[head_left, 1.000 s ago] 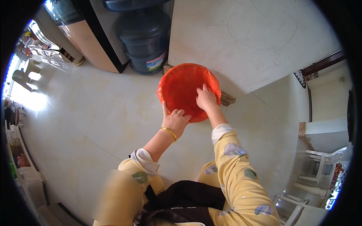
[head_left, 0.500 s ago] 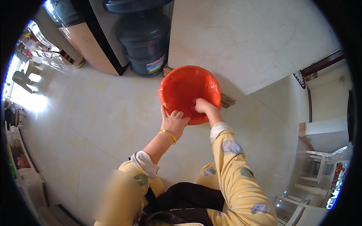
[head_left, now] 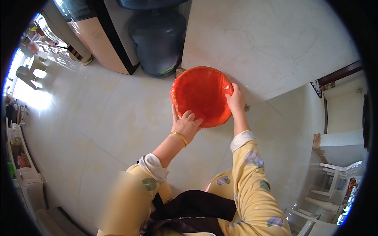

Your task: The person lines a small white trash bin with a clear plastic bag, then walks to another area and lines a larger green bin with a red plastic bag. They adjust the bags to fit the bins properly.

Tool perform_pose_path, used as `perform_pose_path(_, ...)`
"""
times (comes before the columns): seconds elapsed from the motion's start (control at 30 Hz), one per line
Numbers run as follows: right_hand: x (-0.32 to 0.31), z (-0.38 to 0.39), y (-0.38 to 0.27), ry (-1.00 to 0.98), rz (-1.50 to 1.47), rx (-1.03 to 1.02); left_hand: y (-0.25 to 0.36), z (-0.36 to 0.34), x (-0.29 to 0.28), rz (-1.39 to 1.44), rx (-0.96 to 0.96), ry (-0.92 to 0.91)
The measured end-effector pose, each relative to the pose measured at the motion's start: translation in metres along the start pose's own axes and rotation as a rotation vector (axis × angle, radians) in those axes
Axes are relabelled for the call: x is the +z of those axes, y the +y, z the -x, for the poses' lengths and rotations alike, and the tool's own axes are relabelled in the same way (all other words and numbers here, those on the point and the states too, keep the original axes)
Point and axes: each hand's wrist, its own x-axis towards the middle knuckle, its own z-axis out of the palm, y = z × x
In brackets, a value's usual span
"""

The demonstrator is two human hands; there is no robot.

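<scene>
A red plastic bag (head_left: 201,92) lines a round, bin-shaped container, its edge folded over the rim. The opening faces up toward me, and the container's own wall is hidden under the bag. At the near left of the rim, my left hand (head_left: 186,126) is closed over the edge, fingers inside and thumb outside. My right hand (head_left: 236,101) grips the right side of the rim, its thumb over the inner edge. Both hands hold the bag against the container.
A pale panel (head_left: 271,43) rises just beyond the container. Back left stand a large blue water jug (head_left: 157,43) and a tall pink-and-black appliance (head_left: 104,45). White chairs (head_left: 334,179) are at the right, over a pale tiled floor (head_left: 102,118).
My right hand has come out of the bag's inside and moved to the right rim. My left hand keeps its place on the near-left rim. The container appears slightly farther right.
</scene>
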Motion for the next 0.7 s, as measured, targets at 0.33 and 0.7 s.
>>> perform_pose_path(0.33, 0.001, 0.002, 0.002, -0.235, -0.013, 0.176, -0.007, -0.006, 0.005, -0.024, 0.031, -0.054)
perform_pose_path(0.7, -0.005, 0.006, 0.015, -0.400, -0.794, 0.381, -0.013, -0.003, 0.013, -0.057, 0.047, 0.094)
